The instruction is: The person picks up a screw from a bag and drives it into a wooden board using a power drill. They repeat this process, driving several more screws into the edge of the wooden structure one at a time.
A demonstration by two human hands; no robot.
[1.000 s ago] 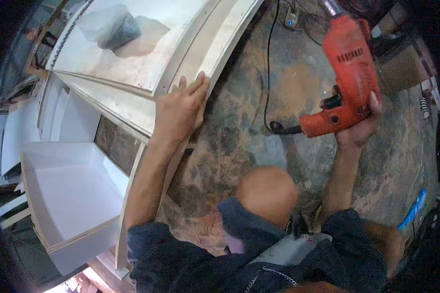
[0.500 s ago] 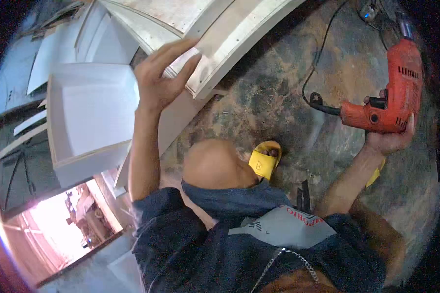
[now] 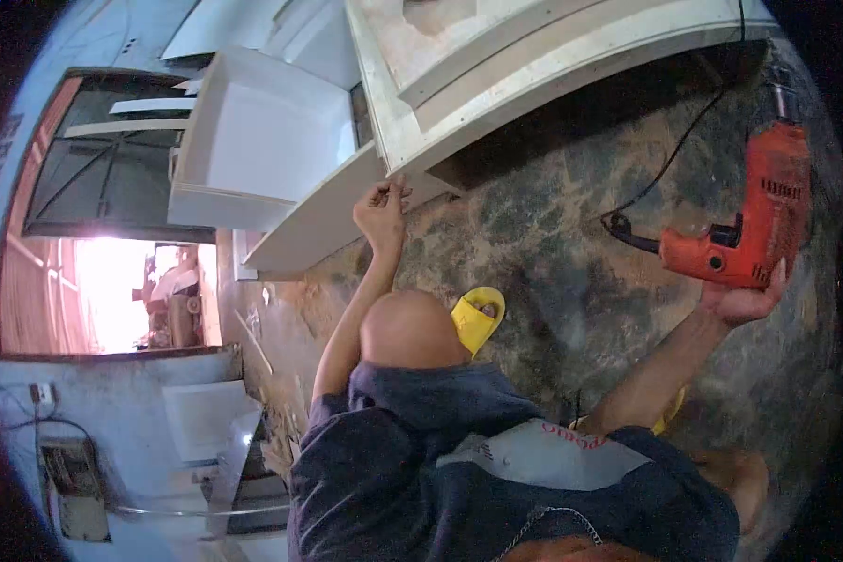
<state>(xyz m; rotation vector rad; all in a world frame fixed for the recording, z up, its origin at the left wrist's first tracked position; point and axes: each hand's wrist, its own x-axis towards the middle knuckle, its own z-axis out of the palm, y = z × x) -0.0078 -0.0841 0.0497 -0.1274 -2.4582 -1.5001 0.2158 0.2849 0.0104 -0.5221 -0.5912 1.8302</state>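
Note:
My left hand (image 3: 381, 215) is at the near corner of a pale wooden frame (image 3: 496, 117), its thumb and fingers pinched together right by the edge. What sits between those fingertips, if anything, is too small to make out. My right hand (image 3: 745, 298) grips a red corded power drill (image 3: 773, 201) around the rear of its body. The drill's metal chuck points away from me, and its black cord runs from the handle across the floor toward the frame.
A white open box (image 3: 267, 131) stands left of the frame. Beneath me is a stained floor (image 3: 571, 253), where my yellow sandal (image 3: 478, 323) shows. Offcuts (image 3: 276, 450) lie by the blue wall, and a bright doorway (image 3: 122, 295) opens at far left.
My left hand has come down from over the frame to its corner, and its spread fingers have closed into a pinch. The drill stays in my right hand; the view has turned left.

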